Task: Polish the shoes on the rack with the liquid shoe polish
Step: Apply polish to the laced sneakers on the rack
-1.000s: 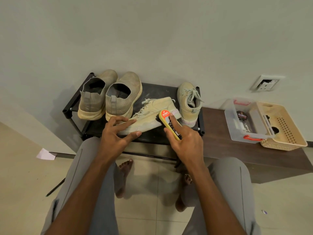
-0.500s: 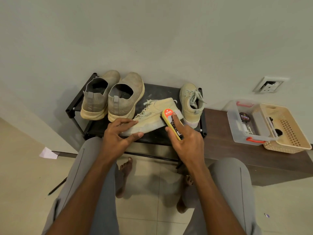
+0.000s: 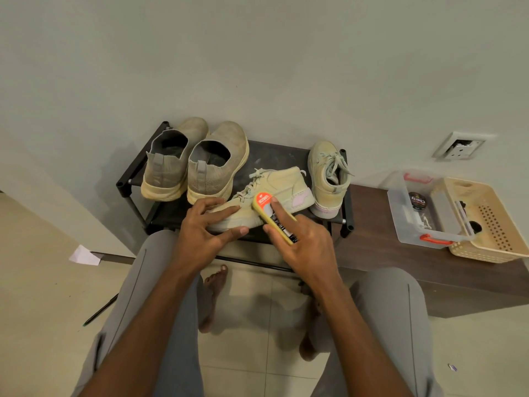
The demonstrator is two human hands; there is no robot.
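Sitting at: the black rack, two grey slip-ons parked on its left side
Left hand: fingers gripping the toe of the beige sneaker lying sideways on the rack
Right hand: holding the yellow polish bottle, pressing it against the sneaker's side
Far right: its twin sneaker standing upright, then a clear box and basket

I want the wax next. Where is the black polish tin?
In the head view, far right: the tin lies inside the clear box on the brown ledge, right of the rack, beside the basket.
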